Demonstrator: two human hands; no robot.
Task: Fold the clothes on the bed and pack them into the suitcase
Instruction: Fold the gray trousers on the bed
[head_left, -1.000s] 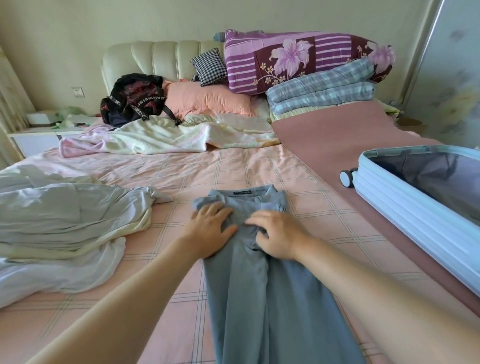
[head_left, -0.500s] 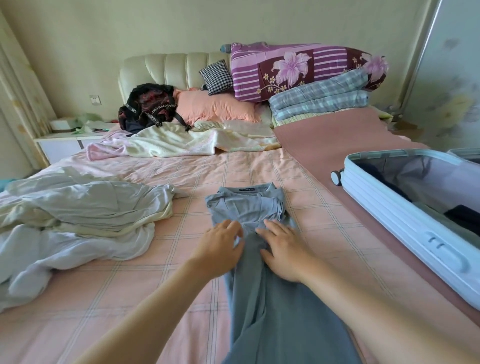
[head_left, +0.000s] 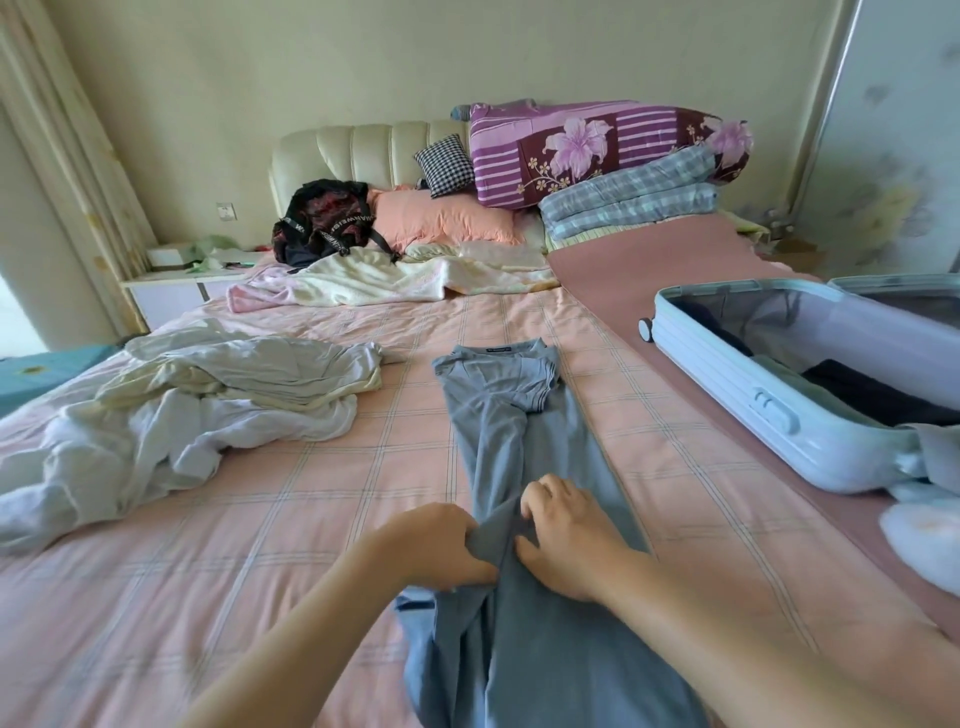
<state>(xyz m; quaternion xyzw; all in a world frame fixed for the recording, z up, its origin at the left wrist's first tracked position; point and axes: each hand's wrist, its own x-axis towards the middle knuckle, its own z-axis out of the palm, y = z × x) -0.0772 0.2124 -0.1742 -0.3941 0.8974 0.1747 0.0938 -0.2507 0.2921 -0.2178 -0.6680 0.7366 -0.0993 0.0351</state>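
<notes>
Head cam view: the person's left hand (head_left: 441, 551) is pinching up a ridge of the grey-blue garment (head_left: 488, 431), with the fingers curled tight and the thumb closing on the cloth. The right hand (head_left: 566, 535) is sitting just beside it on the other side of that ridge, with its fingers bent and pressed together, the tips digging into the same fold and the thumb hooking the fabric from the near side. So both hands are gripping one bunched-up strip of cloth between them.

The garment is lying lengthwise down the middle of the bed (head_left: 311, 493), on the pink checked sheet. Its collar end is pointing far and a trimmed sleeve is folded over on the right, while the near end is running out of frame under the forearms.

The suitcase (head_left: 727, 395) is sitting open on the right, light blue, on a dusty pink mat (head_left: 649, 270), well apart from the garment. Some dark clothing and something greenish are already lying inside.

On the left a heap of white and pale clothes (head_left: 218, 405) is sprawling unfolded. At the far end a black backpack (head_left: 327, 218) is leaning by a pink pillow (head_left: 441, 218), and a cream blanket (head_left: 389, 280) is lying crumpled in front of them. A purple flowered quilt (head_left: 597, 150) is resting on a folded blue plaid blanket (head_left: 623, 208) on the far right
</notes>
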